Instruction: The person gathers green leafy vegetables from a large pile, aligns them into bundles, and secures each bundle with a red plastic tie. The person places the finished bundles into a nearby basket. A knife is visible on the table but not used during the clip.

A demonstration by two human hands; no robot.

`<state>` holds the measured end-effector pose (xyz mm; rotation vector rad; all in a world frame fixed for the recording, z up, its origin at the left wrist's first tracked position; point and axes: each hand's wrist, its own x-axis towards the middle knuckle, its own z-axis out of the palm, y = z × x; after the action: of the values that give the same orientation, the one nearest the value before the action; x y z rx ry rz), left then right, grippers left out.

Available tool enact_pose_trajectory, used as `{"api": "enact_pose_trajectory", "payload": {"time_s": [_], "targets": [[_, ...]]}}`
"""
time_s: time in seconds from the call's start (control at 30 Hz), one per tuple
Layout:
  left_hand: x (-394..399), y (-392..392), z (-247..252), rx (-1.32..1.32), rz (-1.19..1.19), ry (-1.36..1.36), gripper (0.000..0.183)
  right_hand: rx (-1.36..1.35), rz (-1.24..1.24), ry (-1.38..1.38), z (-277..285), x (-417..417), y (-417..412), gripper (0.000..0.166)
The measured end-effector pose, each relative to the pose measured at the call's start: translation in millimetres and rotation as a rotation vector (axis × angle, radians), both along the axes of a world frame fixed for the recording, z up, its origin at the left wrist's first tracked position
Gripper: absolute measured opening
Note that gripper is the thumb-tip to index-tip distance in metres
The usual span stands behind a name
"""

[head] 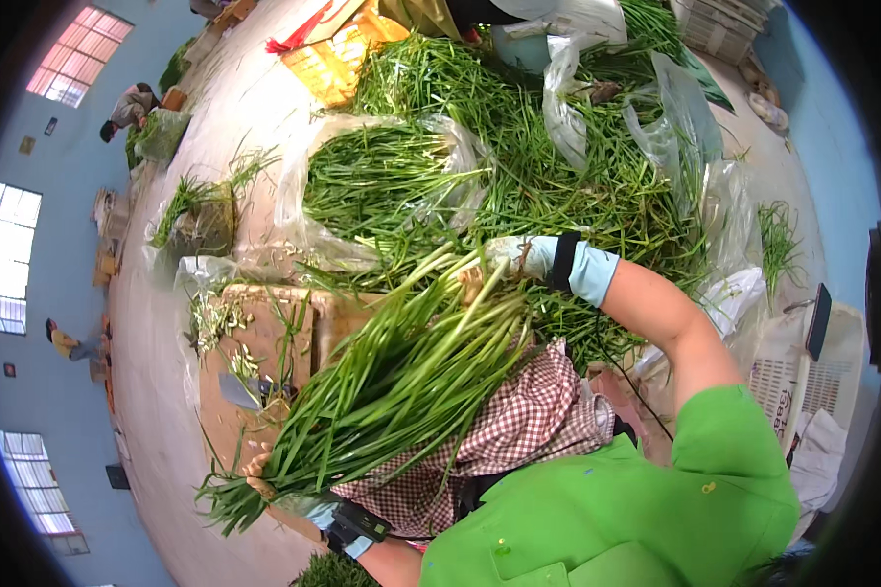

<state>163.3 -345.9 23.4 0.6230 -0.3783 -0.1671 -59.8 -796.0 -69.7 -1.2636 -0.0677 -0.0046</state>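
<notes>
A long bunch of leafy greens with pale stem ends, like garlic chives (404, 359), lies slantwise across my lap, over a red-and-white checked cloth (528, 411). My right hand (510, 253), in a light blue fingerless glove, grips the bunch at its pale stems. Around the leaf tips at the other end closes my left hand (264, 473), gloved alike; the leaves partly cover it. Beside the bunch is a brown board or box top (227, 433), bearing trimmed pale stem pieces (216, 323) and a flat-bladed knife (238, 390) with a dark handle.
Loose greens (587, 191) are heaped beyond my right hand. A clear plastic bag (290, 187) holds more greens laid lengthwise. A white plastic crate (763, 374) stands at right. Two people, one bent over a bundle (165, 132), are across the pale floor (150, 352).
</notes>
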Motion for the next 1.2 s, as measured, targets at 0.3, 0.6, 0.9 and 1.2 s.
{"api": "enact_pose_trajectory", "payload": {"time_s": [0.3,0.6,0.9,1.2], "targets": [[-10,-21,17,-0.05,-0.033,-0.038,0.038,-0.077,-0.155,0.233,19,5,36,0.024],[-13,-24,12,0.055,0.026,-0.051,0.037,-1.333,-0.98,0.647,2,-49,-40,0.021],[-26,-34,19,-0.113,-0.163,0.312,0.023,-1.437,-1.119,0.619,-64,-110,-92,0.026],[-37,-62,34,0.118,0.098,0.237,0.022,-0.144,-0.192,0.422,-16,-45,29,0.035]]}}
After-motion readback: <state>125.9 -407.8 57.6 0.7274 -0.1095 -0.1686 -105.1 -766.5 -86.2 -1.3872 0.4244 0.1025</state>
